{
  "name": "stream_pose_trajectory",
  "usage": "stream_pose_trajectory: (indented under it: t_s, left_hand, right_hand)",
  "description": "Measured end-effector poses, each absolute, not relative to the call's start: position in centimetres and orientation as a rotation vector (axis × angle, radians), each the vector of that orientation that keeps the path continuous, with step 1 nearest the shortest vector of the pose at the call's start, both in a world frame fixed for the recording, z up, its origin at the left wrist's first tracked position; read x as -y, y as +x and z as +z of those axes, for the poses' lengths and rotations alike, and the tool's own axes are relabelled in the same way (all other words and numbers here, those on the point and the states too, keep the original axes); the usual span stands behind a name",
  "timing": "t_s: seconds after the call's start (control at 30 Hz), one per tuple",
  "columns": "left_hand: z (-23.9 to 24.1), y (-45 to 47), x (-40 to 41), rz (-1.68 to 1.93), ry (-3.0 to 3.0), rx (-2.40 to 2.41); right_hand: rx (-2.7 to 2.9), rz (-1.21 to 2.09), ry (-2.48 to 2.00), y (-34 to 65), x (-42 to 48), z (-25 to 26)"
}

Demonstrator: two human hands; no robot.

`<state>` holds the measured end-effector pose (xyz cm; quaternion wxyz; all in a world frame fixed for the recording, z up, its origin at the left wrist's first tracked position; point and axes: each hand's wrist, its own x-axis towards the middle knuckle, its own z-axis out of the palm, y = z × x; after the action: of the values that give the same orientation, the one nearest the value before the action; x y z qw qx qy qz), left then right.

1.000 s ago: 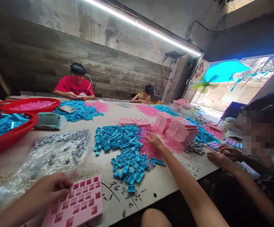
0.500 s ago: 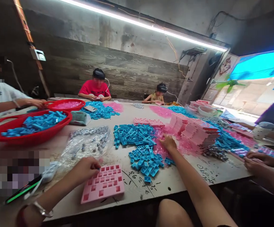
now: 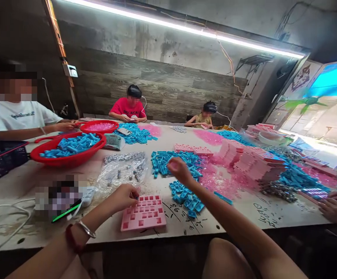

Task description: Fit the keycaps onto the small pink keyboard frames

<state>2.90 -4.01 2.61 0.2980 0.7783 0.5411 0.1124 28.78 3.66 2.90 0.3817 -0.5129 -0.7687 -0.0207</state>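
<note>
A pink plastic tray (image 3: 153, 221) with rows of square openings lies flat near the table's front edge. My left hand (image 3: 127, 196) is at its upper left corner, thumb and fingers closed in a pinch; a small bluish bit shows at the fingertips, too small to name. My right hand (image 3: 180, 170), somewhat blurred, is above a pile of blue plastic pieces (image 3: 161, 161), its fingers curled together; what they hold, if anything, is hidden. A second group of hollow blue pieces (image 3: 187, 198) lies between tray and right forearm. Beyond that arm spread clear pink pieces (image 3: 215, 176).
Stacked pink trays (image 3: 245, 166) stand to the right. A clear bag of small metallic parts (image 3: 124, 170) lies behind my left hand. Red baskets (image 3: 98, 149) sit at the left, beside a co-worker (image 3: 19, 116). Another person's hands (image 3: 335, 207) are at the right edge.
My right hand has left the clear pink pieces and moved left, over the blue pile. My left hand stays at the tray's corner. The view has swung left.
</note>
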Motion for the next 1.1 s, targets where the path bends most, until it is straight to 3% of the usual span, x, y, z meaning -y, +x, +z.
stream_pose_trajectory:
  t_s: [0.13, 0.47, 0.8, 1.1]
  left_hand:
    - [2.7, 3.1, 4.2, 0.3, 2.22, -1.432]
    - [2.3, 3.1, 4.0, 0.275, 2.249, -1.384]
    - [2.3, 2.9, 3.7, 0.298, 2.217, -1.315]
    - [1.5, 2.5, 3.7, 0.358, 2.117, -1.309]
  right_hand:
    - [2.512, -0.061, -1.029, 23.0, -2.3, 1.4]
    - [2.765, -0.096, -0.812, 24.8, -1.6, 2.0]
    - [1.73, -0.254, -2.272, 51.4, 2.8, -0.9]
    - [1.702, -0.269, -2.52, 56.7, 0.9, -2.3]
